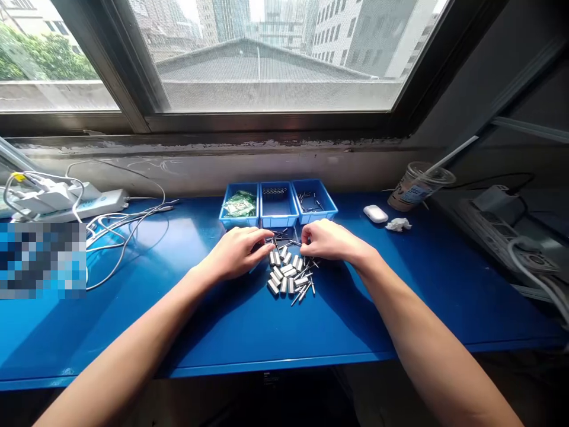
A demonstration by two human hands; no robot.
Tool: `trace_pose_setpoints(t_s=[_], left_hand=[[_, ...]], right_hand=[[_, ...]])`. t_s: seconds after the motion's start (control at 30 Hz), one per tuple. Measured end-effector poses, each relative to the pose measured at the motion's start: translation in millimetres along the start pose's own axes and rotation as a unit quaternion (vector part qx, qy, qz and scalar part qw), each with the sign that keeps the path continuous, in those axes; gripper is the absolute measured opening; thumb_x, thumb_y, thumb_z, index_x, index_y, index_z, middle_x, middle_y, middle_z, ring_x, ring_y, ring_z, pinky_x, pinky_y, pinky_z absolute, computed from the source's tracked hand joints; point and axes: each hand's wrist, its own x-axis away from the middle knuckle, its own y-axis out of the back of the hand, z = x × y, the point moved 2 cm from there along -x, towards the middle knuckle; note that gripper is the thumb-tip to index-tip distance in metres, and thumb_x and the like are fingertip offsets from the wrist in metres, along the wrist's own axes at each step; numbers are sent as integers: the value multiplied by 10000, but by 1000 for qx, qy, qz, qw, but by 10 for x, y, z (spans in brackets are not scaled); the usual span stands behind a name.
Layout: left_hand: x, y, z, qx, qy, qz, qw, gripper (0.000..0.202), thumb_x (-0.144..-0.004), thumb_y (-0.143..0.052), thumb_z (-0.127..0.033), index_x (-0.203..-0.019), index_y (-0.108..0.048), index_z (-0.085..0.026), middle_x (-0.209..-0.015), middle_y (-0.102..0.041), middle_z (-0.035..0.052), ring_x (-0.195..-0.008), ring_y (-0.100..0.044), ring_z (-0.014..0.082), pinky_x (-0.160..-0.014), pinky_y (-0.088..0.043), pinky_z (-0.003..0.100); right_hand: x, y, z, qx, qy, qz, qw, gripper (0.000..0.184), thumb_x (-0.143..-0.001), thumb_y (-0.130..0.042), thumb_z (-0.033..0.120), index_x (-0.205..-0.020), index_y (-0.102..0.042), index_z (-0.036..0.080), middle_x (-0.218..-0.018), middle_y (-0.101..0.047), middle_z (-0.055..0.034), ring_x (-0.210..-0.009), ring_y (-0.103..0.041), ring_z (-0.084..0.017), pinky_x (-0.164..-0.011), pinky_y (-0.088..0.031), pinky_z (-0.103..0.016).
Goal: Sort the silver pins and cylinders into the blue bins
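Observation:
A pile of small metal cylinders and thin pins (288, 273) lies on the blue table (222, 320) in front of me. My left hand (237, 252) rests at the pile's left edge, fingers curled and pinched near a cylinder. My right hand (329, 240) sits at the pile's upper right, fingers curled down onto the parts. What either hand grips is too small to make out. Behind the pile stand three blue bins: the left bin (240, 206) holds green bagged parts, the middle bin (278, 204) a row of metal pieces, the right bin (315, 201) dark pins.
A white power strip with tangled cables (89, 207) lies at the left. A white earbud case (376, 213), crumpled tissue (399, 224) and a plastic cup with straw (415, 187) are at the right. More cables and equipment (524, 237) sit far right. A window runs behind.

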Motion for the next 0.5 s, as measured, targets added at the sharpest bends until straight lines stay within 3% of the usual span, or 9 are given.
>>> trace_pose_setpoints(t_s=[0.33,0.5], left_hand=[[25,-6,-7,-9,-2,-5,1000,329,-1057,-570,-394,-1262,-719,-186,-1057,-787,68,-943,-735,255,-836,-551,377],[53,-12,-16,-4,-3,-12,1000,348,-1057,-573,-395,-1316,-688,-194,-1031,-783,63,-921,-736,250,-822,-543,368]], right_hand=[[16,8,-37,3,11,-29,1000,41,-763,-710,250,-744,-686,223,-744,-718,-14,-653,-579,-161,-549,-356,-264],[15,-14,22,-28,79,-78,993,27,-807,-693,229,-793,-691,207,-766,-706,-6,-667,-567,-139,-583,-355,-251]])
